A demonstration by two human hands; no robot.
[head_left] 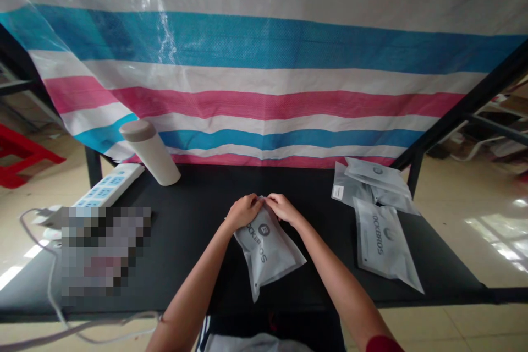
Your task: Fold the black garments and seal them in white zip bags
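A frosted plastic bag [270,253] with dark lettering and a round logo lies on the black table in front of me. My left hand [244,211] pinches its far edge from the left. From the right, my right hand [282,209] closes its fingers on the same edge, close beside the left fingertips. The bag's near corners spread toward the table's front. What fills the bag cannot be made out.
Similar frosted bags [383,239] lie at the right, some overlapping farther back. A white bottle [159,159] and a power strip [109,187] stand at the back left. A pixelated area covers the left; a cable crosses the front left. Striped sheeting [264,104] hangs behind.
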